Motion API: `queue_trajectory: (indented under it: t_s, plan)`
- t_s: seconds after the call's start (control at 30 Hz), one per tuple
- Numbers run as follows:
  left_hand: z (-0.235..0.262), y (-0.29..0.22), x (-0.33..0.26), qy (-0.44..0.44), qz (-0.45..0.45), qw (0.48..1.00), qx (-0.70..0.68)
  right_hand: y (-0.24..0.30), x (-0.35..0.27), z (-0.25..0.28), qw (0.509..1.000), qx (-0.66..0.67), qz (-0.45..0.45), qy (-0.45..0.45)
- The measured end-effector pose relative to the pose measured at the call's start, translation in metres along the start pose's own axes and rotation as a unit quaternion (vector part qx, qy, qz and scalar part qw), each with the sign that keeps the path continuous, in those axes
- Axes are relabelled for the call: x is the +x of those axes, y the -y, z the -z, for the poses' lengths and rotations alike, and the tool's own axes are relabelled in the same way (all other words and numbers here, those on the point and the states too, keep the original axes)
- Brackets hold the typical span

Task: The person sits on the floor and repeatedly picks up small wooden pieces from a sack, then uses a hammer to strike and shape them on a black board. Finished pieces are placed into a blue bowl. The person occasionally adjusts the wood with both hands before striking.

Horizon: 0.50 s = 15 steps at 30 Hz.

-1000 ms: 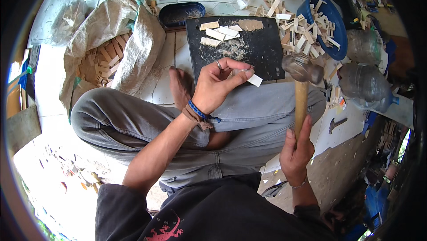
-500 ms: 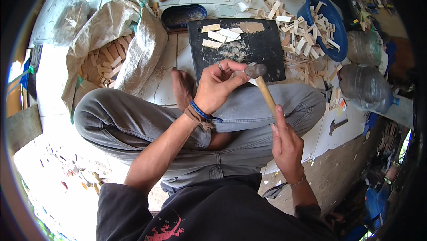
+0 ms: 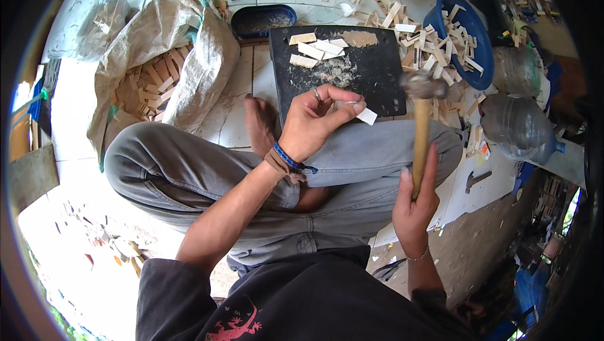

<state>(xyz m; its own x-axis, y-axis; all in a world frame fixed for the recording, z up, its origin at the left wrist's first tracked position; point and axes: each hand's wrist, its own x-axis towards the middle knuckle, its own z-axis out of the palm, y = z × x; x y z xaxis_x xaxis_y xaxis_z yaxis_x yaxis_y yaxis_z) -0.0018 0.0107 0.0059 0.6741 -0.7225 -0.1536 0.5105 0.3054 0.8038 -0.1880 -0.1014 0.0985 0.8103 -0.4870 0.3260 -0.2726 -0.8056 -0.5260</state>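
My left hand (image 3: 314, 121) pinches a small pale wooden piece (image 3: 367, 116) between thumb and forefinger, above my crossed legs and the near edge of a black board (image 3: 377, 73). Its free end points to the right. In my right hand (image 3: 416, 209) is a hammer (image 3: 421, 133), gripped by its wooden handle. The hammer head, blurred by motion, is up and to the right of the wooden piece, apart from it. On the black board lie several flat pale wooden pieces (image 3: 308, 50) among sawdust.
A woven sack (image 3: 211, 70) of wooden pieces stands at the left. A dark blue tray (image 3: 264, 19) sits behind the board. At the right are a heap of wooden pieces (image 3: 434, 58), a blue basin (image 3: 483, 39), a large plastic bottle (image 3: 516, 124) and a second hammer (image 3: 478, 180).
The hammer has swung away to the right from the wooden piece, which its head was covering. My right hand has moved right with it. My left hand has stayed nearly in place.
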Motion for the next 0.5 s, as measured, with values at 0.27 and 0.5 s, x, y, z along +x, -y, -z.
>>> queue_trajectory:
  t_s: [0.27, 0.5]
  plan:
    - [0.0, 0.01, 0.002, 0.023, -0.082, 0.996, 0.038, -0.003, 0.05, -0.052, 0.882, 0.258, -0.362, 0.156]
    - [0.007, 0.007, 0.0, 0.045, -0.041, 0.989, 0.135, -0.01, 0.053, -0.056, 0.842, 0.365, -0.367, 0.152]
